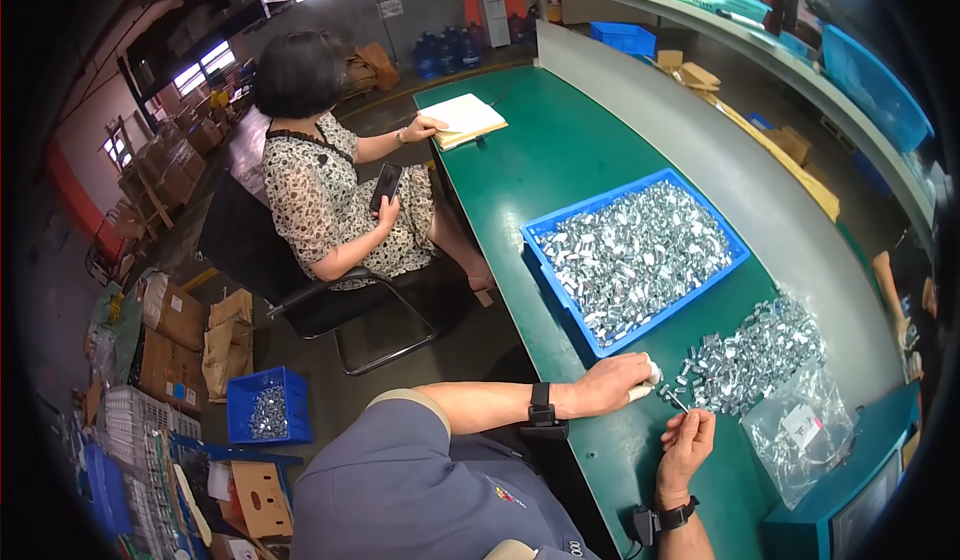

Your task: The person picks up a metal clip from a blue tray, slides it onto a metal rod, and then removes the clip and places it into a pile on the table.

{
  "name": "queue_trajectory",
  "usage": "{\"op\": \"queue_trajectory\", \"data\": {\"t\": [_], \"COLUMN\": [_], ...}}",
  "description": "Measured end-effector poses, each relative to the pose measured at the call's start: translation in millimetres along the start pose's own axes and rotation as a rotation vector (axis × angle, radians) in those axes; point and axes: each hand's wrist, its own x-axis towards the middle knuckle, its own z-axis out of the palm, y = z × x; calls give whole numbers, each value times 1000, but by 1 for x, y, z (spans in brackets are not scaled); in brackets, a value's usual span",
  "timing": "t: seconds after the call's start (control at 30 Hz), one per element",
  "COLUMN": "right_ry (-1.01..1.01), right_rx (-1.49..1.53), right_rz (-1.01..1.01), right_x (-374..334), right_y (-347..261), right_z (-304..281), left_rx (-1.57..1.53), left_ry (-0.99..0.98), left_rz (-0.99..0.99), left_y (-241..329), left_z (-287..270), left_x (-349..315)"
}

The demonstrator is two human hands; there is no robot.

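Note:
My left hand is over the green table, just in front of the blue tray. White coverings wrap some of its fingertips, and the fingers are curled together; whatever they may hold is hidden. My right hand, nearer to me, pinches a thin metal rod that points toward the loose pieces. Beside both hands lies a heap of small shiny metal parts. The blue tray is filled with many similar metal parts.
A clear plastic bag lies right of my right hand, by a teal box-like unit. Across the table, a seated person holds a phone and touches a paper pad. A blue bin stands on the floor.

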Motion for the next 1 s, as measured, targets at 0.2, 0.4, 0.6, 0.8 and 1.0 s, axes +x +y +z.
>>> {"op": "queue_trajectory", "data": {"t": [0.2, 0.4, 0.6, 0.8, 1.0], "right_ry": [-143, -144, -104, -65, -16], "right_rx": [-68, 2, 33, 5, 52], "right_rz": [-16, 92, 106, 56, 94], "right_x": [14, 20, 9, 8, 12], "right_y": [-1, 5, 7, 10, 2], "right_z": [12, 5, 2, 0, 7], "left_rx": [-468, -725, -930, -1059, -1023], "left_ry": [75, 50, 30, -8, 69], "left_rz": [-304, -427, -558, -659, -600], "left_y": [-3, -14, -2, 10, 15], "left_z": [-3, 5, 4, 7, 0], "left_x": [-2, 3, -1, -3, -8]}}
